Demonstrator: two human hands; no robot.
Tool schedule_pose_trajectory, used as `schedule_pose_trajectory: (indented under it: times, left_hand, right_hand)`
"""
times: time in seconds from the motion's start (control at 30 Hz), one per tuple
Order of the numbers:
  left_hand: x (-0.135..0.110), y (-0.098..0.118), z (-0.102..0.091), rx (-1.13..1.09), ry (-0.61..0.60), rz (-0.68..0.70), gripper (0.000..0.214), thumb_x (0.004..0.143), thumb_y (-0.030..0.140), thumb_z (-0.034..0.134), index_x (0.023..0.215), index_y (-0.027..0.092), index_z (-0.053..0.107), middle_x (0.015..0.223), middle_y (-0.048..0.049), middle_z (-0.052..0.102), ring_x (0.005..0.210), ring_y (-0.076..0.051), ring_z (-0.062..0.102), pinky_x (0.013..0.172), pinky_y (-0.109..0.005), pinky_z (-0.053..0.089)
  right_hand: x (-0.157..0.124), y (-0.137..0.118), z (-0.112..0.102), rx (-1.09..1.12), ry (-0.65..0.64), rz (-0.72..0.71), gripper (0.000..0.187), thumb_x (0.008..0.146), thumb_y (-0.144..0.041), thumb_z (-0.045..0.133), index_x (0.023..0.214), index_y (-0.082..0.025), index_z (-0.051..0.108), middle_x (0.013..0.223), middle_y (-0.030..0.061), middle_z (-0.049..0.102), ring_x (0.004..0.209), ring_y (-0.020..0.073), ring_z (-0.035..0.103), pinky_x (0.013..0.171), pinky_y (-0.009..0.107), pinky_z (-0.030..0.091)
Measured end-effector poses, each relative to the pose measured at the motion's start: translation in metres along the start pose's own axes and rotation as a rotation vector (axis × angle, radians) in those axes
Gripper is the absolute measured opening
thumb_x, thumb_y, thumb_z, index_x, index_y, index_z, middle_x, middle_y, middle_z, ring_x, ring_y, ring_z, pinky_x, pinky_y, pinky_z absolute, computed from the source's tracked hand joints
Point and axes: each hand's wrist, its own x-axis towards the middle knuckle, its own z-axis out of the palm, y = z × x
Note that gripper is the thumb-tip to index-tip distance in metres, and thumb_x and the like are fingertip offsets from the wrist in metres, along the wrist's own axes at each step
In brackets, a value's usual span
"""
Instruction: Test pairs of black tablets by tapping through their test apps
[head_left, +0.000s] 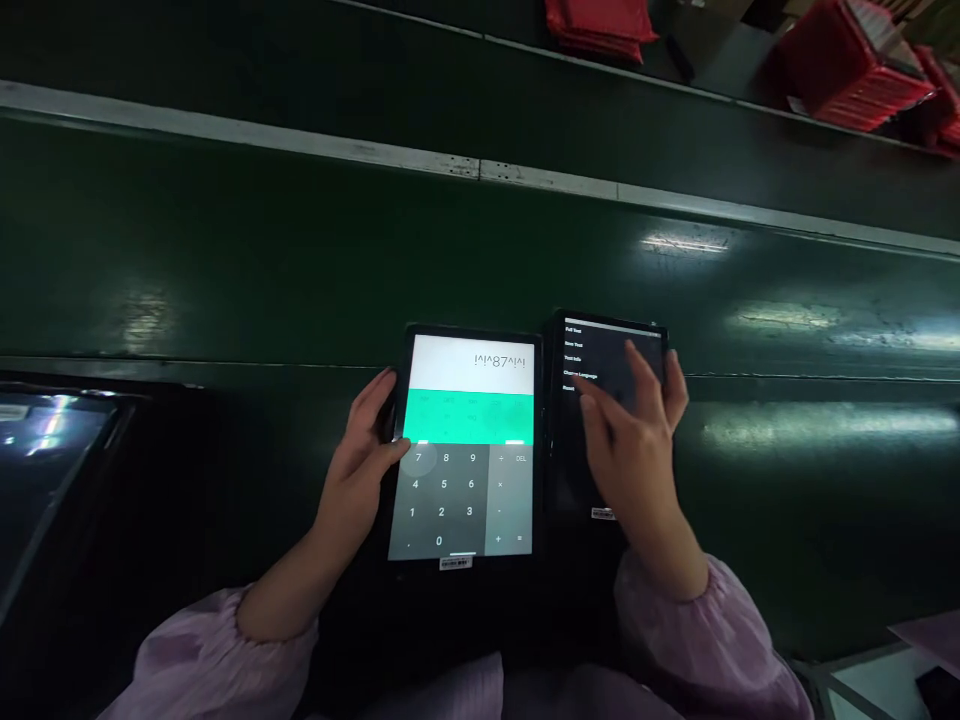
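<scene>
From my end, left grip is clasped on the L edge of a wide black-framed glass tablet w/ a white, green & grey calculator screen: thumb on the front by the 7 key, other fingers along the outer side, prob. so the thumb can tap while the rest steady it. It sits just R of left grip; can't tell if it's flat on the glossy dark-green counter or tipped up a bit. Right grip is spread over a narrower black glass tablet w/ white menu text, thumb & index well apart above the screen, remaining fingers by its R edge; can't confirm contact. Looks like that loose pose leaves the digits free to tap. Both tablets are side by side btwn the grips, tops pointing away from me, prob. so they read upright at a glance. Well L of left grip there's a big dark shiny panel; far beyond right grip, stacked red plastic-looking packets, likely kept there out of the way.
</scene>
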Motion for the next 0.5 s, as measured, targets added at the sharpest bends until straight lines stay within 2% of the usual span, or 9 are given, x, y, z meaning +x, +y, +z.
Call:
schedule_pose_trajectory:
  times: [0.1, 0.23, 0.33, 0.5]
  left_hand:
    - [0.009, 0.002, 0.004, -0.007, 0.032, 0.033, 0.05, 0.089, 0.034, 0.075, 0.139, 0.036, 0.074, 0.167, -0.002, 0.059, 0.168, -0.038, 0.034, 0.137, -0.062, 0.033]
    - [0.029, 0.007, 0.014, -0.047, 0.078, 0.138, 0.043, 0.086, 0.031, 0.072, 0.128, 0.035, 0.078, 0.163, 0.0, 0.063, 0.167, -0.035, 0.037, 0.14, -0.059, 0.027]
    - [0.049, 0.011, 0.022, -0.102, 0.098, 0.193, 0.041, 0.081, 0.029, 0.072, 0.12, 0.033, 0.081, 0.16, -0.0002, 0.066, 0.166, -0.034, 0.04, 0.14, -0.057, 0.029]
    - [0.074, 0.016, 0.026, -0.115, 0.101, 0.17, 0.042, 0.075, 0.025, 0.074, 0.116, 0.031, 0.084, 0.154, -0.0023, 0.071, 0.162, -0.036, 0.046, 0.139, -0.057, 0.032]
  right_hand:
    - [0.007, 0.028, -0.003, -0.034, 0.006, 0.027, 0.032, 0.112, -0.033, 0.054, 0.121, -0.029, 0.085, 0.167, 0.0083, 0.054, 0.168, 0.0488, 0.025, 0.127, 0.086, 0.031]
    - [0.011, 0.042, 0.0, -0.045, -0.014, 0.026, 0.035, 0.114, -0.035, 0.052, 0.118, -0.027, 0.085, 0.166, 0.0099, 0.054, 0.168, 0.0499, 0.023, 0.126, 0.088, 0.027]
    - [0.012, 0.042, -0.001, -0.014, 0.037, 0.003, 0.036, 0.114, -0.036, 0.052, 0.114, -0.026, 0.087, 0.159, 0.0113, 0.062, 0.164, 0.0493, 0.032, 0.126, 0.087, 0.03]
    - [0.012, 0.039, -0.016, -0.029, 0.132, -0.004, 0.036, 0.114, -0.032, 0.052, 0.112, -0.024, 0.087, 0.147, 0.015, 0.072, 0.156, 0.0492, 0.048, 0.122, 0.08, 0.042]
